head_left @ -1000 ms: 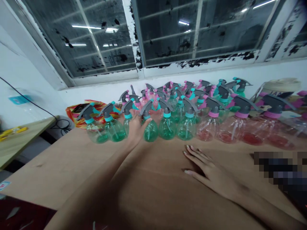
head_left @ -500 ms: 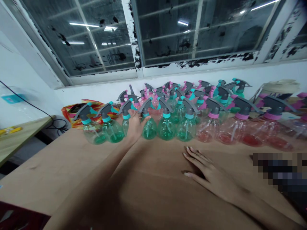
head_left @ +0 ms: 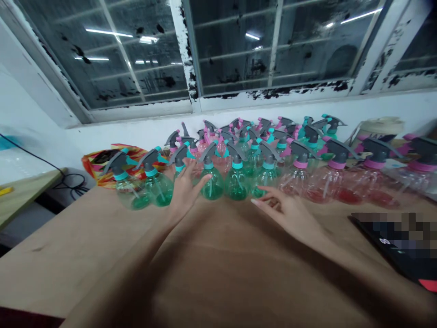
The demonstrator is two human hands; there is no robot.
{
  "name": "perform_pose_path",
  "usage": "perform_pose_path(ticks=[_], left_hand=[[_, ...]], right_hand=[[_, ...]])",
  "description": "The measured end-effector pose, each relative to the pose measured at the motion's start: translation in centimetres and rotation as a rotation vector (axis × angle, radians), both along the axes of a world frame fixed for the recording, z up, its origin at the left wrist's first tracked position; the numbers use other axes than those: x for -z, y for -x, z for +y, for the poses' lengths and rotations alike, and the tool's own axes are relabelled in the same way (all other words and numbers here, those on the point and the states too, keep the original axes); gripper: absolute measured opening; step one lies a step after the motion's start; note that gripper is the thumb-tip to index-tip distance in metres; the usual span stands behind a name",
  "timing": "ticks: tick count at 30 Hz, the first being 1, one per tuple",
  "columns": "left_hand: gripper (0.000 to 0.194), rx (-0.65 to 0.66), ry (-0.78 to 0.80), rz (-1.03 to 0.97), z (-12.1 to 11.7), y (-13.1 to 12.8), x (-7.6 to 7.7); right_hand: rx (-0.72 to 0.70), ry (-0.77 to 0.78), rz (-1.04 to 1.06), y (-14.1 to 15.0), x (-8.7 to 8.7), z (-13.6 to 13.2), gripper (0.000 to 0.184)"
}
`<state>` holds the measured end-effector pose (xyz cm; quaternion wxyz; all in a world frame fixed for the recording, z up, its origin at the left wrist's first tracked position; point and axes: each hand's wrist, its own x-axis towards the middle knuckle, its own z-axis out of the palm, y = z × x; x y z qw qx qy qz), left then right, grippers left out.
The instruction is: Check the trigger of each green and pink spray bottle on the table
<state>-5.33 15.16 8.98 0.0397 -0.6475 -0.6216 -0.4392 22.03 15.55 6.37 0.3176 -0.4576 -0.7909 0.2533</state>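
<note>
Green bottles (head_left: 159, 187) wear teal collars (head_left: 236, 165); pink collars (head_left: 299, 164) top clear-pink ones.

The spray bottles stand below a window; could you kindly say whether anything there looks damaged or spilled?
The window frame looks damaged: ragged dark patches break up its white paint, as if peeling. The front-row spray bottles stand upright, and no spill shows on the tabletop.

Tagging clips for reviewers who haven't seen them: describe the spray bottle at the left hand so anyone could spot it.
Below the window, spray bottles line the wooden table. In the front row, find the third spray bottle from the left, with a teal collar. Unlike its immediate neighbours, its body is mostly hidden behind the left hand.
</note>
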Motion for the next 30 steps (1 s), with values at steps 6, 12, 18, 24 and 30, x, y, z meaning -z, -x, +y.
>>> perform_pose_path(ticks=[6,12,18,24,30], left_hand=[[0.049,0.066,0.052,-0.124,-5.5,1.0,1.2],[0.037,0.182,0.138,-0.151,-10.5,1.0,1.7],[0.028,0.234,0.183,-0.201,-12.9,0.3,1.4],[0.023,0.268,0.187,-0.248,-12.9,-0.6,1.0],[0.021,0.287,0.241,-0.332,-12.0,-1.5,0.9]], right_hand=[[0.1,-0.024,-0.088,4.6,-1.3,3.4,0.074],[0.154,0.033,-0.116,7.1,-1.5,4.5,0.087],[0.235,0.001,-0.194,7.6,-1.5,4.6,0.071],[0.34,-0.054,-0.294,7.7,-1.7,3.5,0.073],[0.343,-0.097,-0.37,7.2,-2.2,0.4,0.073]])
